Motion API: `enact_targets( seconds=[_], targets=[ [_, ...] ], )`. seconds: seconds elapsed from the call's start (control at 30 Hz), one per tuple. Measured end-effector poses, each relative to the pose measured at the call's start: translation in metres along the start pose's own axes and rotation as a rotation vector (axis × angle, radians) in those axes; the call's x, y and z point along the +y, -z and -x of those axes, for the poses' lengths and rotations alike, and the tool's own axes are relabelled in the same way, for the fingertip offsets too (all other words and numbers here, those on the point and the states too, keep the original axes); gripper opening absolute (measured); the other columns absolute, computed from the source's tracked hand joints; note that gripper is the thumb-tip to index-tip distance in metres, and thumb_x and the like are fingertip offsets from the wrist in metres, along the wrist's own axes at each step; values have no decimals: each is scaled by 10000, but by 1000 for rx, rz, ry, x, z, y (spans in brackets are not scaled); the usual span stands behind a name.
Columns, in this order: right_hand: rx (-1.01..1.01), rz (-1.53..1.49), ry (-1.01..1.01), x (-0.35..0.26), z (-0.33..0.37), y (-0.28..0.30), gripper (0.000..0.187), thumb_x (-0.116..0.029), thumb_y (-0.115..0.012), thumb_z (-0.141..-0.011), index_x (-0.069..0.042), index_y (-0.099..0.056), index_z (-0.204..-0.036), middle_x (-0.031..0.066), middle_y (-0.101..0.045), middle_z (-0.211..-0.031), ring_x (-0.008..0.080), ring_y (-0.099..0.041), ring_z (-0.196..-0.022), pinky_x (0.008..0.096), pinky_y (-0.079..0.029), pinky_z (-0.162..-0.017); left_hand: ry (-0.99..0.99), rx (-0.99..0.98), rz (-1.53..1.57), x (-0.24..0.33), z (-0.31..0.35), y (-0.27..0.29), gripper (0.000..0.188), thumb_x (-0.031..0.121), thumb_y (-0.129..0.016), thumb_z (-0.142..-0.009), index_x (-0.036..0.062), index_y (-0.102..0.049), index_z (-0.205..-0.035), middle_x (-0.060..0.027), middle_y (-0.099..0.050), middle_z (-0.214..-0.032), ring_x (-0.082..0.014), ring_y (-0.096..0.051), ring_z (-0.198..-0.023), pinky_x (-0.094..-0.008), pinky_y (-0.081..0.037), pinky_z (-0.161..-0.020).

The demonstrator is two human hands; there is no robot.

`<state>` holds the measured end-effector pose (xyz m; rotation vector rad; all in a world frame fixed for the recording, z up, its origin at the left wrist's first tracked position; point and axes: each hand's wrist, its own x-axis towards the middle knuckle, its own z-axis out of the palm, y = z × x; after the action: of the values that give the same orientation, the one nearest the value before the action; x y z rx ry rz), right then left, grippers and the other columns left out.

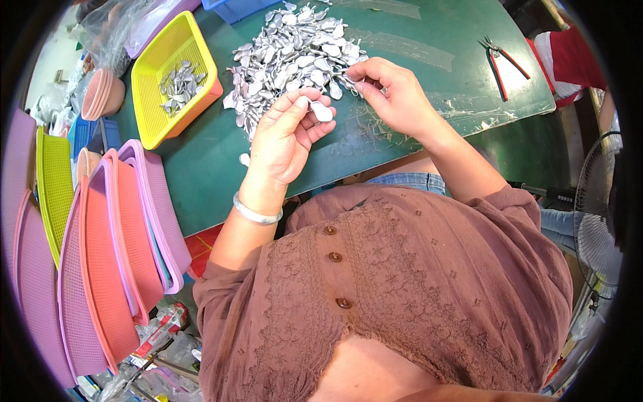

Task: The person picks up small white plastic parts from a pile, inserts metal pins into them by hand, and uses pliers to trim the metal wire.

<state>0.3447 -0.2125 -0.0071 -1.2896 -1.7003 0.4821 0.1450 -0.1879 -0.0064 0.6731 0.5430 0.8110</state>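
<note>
The left hand (284, 130) is turned palm up, its thumb pressed toward curled fingers and closed on a flat silver piece (323, 112), probably held this way so that its broad face shows. Another pale shape at the thumb tip may be a second piece or part of the same one; it is too small to tell. The right hand (395, 94) has its thumb and forefinger drawn close together at the near right edge of the pile (291, 60); whether they grip a piece cannot be told. The pile lies just beyond both hands, seemingly so that either can reach it without stretching. One stray piece (244, 159) lies left of the left wrist, apart from the heap. Farther left of that hand stands a yellow basket (146, 114) with a smaller batch (182, 87) inside, its wall likely keeping those pieces from mixing with the pile. Well to the right of the right hand rest pliers (497, 77) with handles spread, perhaps set aside there to leave the working spot free. By count, there are two hands, one bracelet (256, 213) on the left wrist, one pair of pliers, one stray piece and one yellow basket on the green table (469, 33); the heaped pieces and the overlapping baskets (127, 234) left of the left forearm defy an exact count.
</note>
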Motion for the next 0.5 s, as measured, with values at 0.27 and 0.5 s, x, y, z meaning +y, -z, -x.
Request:
enact_targets(
  seconds=[0.27,0.5],
  targets=[
    [-129,469,171,3,-5,-10,147,-186,-653,-677,-56,-622,-739,80,-535,-766,259,-519,-812,355,-425,-711,68,162,107,1,4,0,179,140,-446,-877,17,-501,-995,-103,-572,-849,-205,-579,-775,-341,-496,-725],
    [-190,653,149,5,-10,-25,162,-194,-647,-693,-44,-617,-747,80,-521,-738,258,-529,-765,360,-434,-691,72,200,-46,2,8,1,225,157,-464,-866,14,-491,-1037,-65,-538,-824,-176,-548,-734,-286,-476,-661]
  ],
)
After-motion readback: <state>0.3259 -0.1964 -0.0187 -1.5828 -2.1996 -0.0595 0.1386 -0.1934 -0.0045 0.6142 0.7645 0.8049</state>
